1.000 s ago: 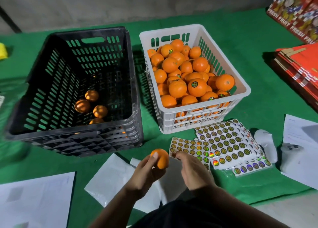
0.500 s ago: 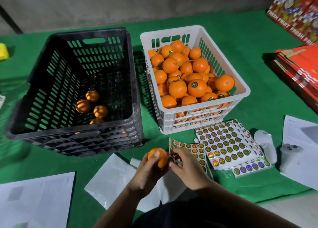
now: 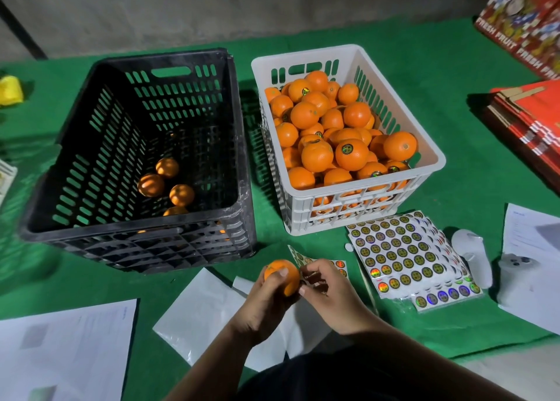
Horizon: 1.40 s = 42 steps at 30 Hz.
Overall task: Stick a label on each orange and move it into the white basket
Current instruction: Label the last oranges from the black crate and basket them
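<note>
- Yellow object (image 3: pixel 10 91) at far left edge of green worktop (image 3: pixel 454 103); cut off, kind unclear.
- White paper sheet (image 3: pixel 66 349) lower left, flat on the worktop.
- Black crate (image 3: pixel 145 243), slotted walls, left of centre; a few oranges (image 3: pixel 181 194) on its floor, in shadow, no labels seen on them.
- Crumpled white sheets (image 3: pixel 200 312) lie under the hands, in front of the crate.
- Left hand (image 3: pixel 263 306) grips held orange (image 3: pixel 281 276) from below and from the left; fingers curled round it, thumb across its upper face. Fruit is round, bright orange, smooth skin, small dark stem mark at upper left. No label visible on the facing side.
- Held orange sits above the worktop, just in front of the gap between crate and basket.
- Right hand (image 3: pixel 325 291) just right of the fruit, fingers (image 3: pixel 315 269) curled tight, fingertips touching the orange's right side; they seem to pinch something small and dark, too small to tell.
- Partly used label sheet (image 3: pixel 306 258) lies behind the right hand, mostly hidden by it.
- White basket (image 3: pixel 430 158), slotted, heaped with labelled oranges (image 3: pixel 351 155); several show round dark stickers.
- Stack of label sheets (image 3: pixel 400 249) in front of the basket, rows of round holographic stickers.
- White controller (image 3: pixel 472 258) and second white device (image 3: pixel 515 276) right of the sheets, next to another paper (image 3: pixel 533 234).
- Red cartons (image 3: pixel 533 118) at far right; printed box (image 3: pixel 521 21) reads FRESH FRUIT.
</note>
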Each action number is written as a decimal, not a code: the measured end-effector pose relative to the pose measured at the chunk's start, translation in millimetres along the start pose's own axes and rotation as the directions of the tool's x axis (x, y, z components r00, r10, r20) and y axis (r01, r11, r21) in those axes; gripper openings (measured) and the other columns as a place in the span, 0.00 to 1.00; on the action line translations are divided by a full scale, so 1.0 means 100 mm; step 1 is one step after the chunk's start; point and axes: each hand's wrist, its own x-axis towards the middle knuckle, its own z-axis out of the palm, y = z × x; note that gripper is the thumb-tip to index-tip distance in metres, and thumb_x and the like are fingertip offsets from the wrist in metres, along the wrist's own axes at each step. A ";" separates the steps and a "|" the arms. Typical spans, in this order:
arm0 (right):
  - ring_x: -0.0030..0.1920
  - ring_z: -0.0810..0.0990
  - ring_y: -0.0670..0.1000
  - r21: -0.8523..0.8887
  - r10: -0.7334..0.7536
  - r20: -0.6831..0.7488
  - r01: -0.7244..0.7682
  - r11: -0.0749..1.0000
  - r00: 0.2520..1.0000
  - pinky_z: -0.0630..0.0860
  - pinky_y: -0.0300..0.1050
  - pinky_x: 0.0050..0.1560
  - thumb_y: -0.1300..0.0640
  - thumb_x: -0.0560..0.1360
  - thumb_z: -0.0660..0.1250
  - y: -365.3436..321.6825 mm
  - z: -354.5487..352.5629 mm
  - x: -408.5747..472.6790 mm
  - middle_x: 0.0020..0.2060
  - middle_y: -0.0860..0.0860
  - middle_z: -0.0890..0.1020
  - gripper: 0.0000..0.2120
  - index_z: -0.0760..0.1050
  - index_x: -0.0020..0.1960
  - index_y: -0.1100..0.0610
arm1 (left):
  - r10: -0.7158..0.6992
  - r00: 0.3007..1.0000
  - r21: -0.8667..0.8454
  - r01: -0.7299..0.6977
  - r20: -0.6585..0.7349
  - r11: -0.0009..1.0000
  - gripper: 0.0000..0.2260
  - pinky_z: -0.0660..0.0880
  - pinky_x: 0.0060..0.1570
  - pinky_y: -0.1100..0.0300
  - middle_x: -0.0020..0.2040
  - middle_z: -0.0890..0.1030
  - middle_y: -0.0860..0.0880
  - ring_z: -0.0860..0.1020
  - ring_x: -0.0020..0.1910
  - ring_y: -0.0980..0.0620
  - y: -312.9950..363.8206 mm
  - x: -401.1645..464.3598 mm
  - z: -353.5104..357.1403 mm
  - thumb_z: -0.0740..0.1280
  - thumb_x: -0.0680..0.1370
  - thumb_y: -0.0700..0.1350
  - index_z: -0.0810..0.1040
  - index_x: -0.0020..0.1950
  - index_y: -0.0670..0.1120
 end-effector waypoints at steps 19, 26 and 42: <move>0.36 0.83 0.44 0.195 0.206 -0.083 -0.187 0.963 0.975 0.79 0.37 0.36 0.55 0.80 0.70 0.00 -0.08 0.06 0.38 0.44 0.86 0.04 0.83 0.50 0.48 | 0.000 0.997 0.027 0.002 -0.081 1.000 0.32 0.78 0.61 0.51 0.66 0.77 0.31 0.80 0.64 0.36 -0.04 0.00 -0.05 0.83 0.68 0.46 0.69 0.64 0.44; 0.33 0.75 0.46 0.258 0.248 -0.190 -0.196 0.946 0.950 0.72 0.45 0.32 0.54 0.80 0.68 0.10 -0.16 0.10 0.35 0.52 0.81 0.04 0.81 0.50 0.48 | 0.190 0.960 0.429 -0.087 -0.205 0.899 0.30 0.83 0.53 0.53 0.64 0.81 0.38 0.82 0.62 0.44 -0.05 -0.04 -0.10 0.82 0.71 0.51 0.68 0.61 0.41; 0.47 0.81 0.49 0.129 -0.154 -0.207 0.183 0.975 0.966 0.78 0.45 0.49 0.67 0.78 0.70 -0.39 -0.09 -0.04 0.43 0.45 0.81 0.13 0.85 0.52 0.51 | 0.290 0.947 0.467 -0.197 -0.136 0.862 0.31 0.79 0.56 0.54 0.57 0.83 0.46 0.82 0.55 0.48 0.11 -0.13 0.20 0.78 0.72 0.61 0.74 0.68 0.49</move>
